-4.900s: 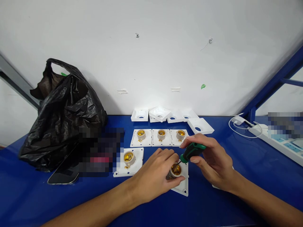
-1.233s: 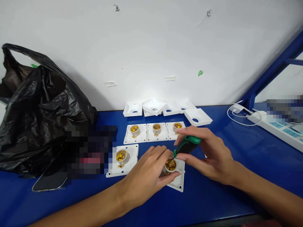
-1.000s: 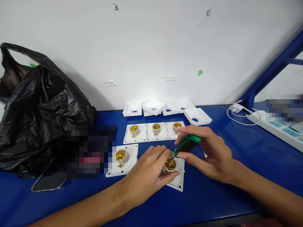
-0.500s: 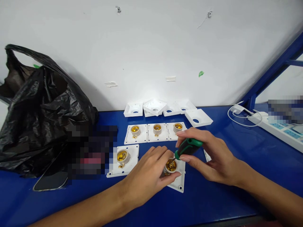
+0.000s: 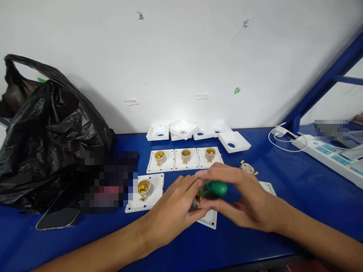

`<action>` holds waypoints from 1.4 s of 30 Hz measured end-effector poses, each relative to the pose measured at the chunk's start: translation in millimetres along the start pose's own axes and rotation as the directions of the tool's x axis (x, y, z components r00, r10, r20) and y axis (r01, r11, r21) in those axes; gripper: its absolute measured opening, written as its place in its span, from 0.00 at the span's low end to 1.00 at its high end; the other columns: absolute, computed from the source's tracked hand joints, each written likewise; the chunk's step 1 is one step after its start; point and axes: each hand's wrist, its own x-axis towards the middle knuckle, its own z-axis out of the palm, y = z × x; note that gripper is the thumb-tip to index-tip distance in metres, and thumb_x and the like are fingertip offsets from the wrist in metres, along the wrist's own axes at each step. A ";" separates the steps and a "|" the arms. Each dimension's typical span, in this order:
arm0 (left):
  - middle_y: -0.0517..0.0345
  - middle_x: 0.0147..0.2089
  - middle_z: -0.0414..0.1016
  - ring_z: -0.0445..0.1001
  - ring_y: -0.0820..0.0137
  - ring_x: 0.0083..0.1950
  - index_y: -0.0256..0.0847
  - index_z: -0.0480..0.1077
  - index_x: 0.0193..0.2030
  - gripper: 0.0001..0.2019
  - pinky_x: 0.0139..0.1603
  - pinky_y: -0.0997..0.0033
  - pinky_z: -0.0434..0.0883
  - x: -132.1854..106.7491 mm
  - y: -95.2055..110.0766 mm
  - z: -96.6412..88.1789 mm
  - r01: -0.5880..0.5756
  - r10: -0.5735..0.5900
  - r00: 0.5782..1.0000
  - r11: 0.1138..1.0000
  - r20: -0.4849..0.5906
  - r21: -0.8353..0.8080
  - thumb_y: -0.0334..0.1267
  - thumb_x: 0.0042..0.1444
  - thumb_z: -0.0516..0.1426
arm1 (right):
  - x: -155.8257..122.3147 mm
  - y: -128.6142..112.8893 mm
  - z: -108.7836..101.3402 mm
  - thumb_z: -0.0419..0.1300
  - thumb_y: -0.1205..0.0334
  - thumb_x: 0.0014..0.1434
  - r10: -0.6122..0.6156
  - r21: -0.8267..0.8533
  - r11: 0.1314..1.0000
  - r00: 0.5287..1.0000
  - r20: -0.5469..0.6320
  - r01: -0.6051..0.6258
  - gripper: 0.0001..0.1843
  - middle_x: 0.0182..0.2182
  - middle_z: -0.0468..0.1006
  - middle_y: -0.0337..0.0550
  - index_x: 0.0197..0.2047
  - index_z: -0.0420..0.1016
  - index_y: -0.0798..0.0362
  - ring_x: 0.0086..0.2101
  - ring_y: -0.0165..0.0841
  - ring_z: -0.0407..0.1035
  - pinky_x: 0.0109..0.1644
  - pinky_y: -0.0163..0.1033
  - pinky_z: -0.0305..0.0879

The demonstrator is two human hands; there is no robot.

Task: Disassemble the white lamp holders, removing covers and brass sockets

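On the blue bench (image 5: 227, 245) | left hand (image 5: 176, 206) clasps the brass-lined lamp socket (image 5: 196, 202) on its white base plate (image 5: 210, 220) | right hand (image 5: 251, 206) grips the green-handled screwdriver (image 5: 217, 188) at the socket, tip hidden | watch it: a tilted push could slip, jabbing the left hand

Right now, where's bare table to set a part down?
Bare blue table: between right forearm and power strip; front, between both forearms. Crowded: centre, lampholders and white covers; left, black plastic bag and phone.
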 end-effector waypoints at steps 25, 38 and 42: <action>0.55 0.50 0.76 0.77 0.60 0.49 0.44 0.68 0.53 0.13 0.51 0.58 0.75 -1.4 -0.3 3.0 -0.011 0.011 0.999 1.000 -0.050 0.010 0.40 0.66 0.65 | 13.5 -2.1 -16.6 0.60 0.69 0.70 0.175 -0.014 0.984 0.963 0.203 -0.176 0.30 0.56 0.77 0.48 0.71 0.60 0.42 0.53 0.39 0.76 0.52 0.42 0.79; 0.57 0.44 0.76 0.75 0.61 0.44 0.43 0.69 0.44 0.09 0.50 0.58 0.73 -0.7 1.6 1.9 -0.005 0.008 0.999 0.999 -0.052 0.054 0.41 0.66 0.64 | -1.9 8.3 0.1 0.66 0.66 0.67 0.073 -0.163 0.984 0.997 -0.036 -0.078 0.32 0.56 0.79 0.47 0.70 0.61 0.43 0.54 0.40 0.76 0.63 0.46 0.73; 0.56 0.44 0.76 0.74 0.61 0.44 0.43 0.69 0.50 0.12 0.50 0.58 0.74 -1.6 0.6 3.0 -0.009 0.012 0.998 0.998 -0.062 0.055 0.41 0.66 0.65 | -1.2 9.7 -2.3 0.64 0.66 0.68 0.150 -0.122 0.981 0.988 -0.038 -0.154 0.35 0.57 0.78 0.47 0.73 0.57 0.43 0.48 0.38 0.78 0.56 0.44 0.78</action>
